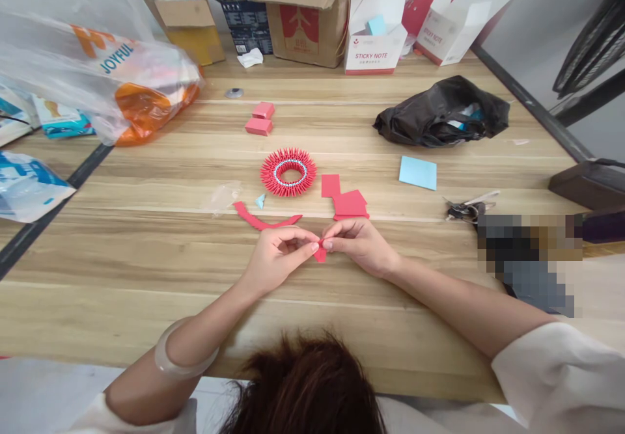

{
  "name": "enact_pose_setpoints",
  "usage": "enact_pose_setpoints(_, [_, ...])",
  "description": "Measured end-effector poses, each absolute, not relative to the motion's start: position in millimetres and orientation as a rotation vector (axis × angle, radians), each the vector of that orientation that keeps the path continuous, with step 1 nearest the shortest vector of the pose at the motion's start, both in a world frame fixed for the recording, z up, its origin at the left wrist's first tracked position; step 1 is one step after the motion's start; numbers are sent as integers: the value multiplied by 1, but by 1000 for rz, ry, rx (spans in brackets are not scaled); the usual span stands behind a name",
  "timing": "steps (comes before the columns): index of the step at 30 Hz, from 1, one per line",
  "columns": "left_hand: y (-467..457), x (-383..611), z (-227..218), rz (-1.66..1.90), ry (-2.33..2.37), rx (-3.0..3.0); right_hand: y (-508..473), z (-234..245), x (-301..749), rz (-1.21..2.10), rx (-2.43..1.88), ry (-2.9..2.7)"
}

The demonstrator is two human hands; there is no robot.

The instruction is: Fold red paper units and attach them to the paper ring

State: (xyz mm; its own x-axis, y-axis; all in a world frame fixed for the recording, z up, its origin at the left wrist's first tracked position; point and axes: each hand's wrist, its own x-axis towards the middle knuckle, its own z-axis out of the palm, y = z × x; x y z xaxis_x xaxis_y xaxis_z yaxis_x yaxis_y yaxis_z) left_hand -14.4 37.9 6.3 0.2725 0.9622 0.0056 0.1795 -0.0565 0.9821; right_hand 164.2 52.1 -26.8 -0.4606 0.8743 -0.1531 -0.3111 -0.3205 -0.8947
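My left hand [278,252] and my right hand [359,242] meet over the wooden table [146,258], both pinching a small folded piece of red paper [320,254] between thumb and fingertips. Just beyond my hands lie a curved strip of joined red pieces [261,219], a tiny light-blue folded piece [260,200] and several loose red paper squares [346,200]. Farther back sits a red ring of folded paper units with a pale blue inner edge [288,172].
Two red sticky-note pads [260,120] lie behind the ring, a light-blue sheet [418,172] to the right, keys [463,207] beside it. A black plastic bag [442,120], cardboard and sticky-note boxes [374,50] and a clear plastic bag [97,63] line the back.
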Motion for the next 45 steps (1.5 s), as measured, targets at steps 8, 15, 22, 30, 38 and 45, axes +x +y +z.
enact_pose_setpoints(8, [36,-17,4,924,1089,1602,51,-25,163,1875,-838,-1069])
enact_pose_setpoints(15, [35,-17,3,955,1055,1823,48,-20,163,1856,-808,-1080])
enact_pose_setpoints(22, [36,-14,7,925,1153,1489,51,-25,165,1831,-857,-1148])
enact_pose_setpoints(30, [35,-15,3,915,1101,1507,49,-23,164,1842,-867,-1108])
enact_pose_setpoints(38, [36,-16,3,930,1155,1624,50,-26,164,1753,-913,-1177])
enact_pose_setpoints(45, [39,-15,0,1103,1175,1450,47,-24,163,1789,-955,-1208])
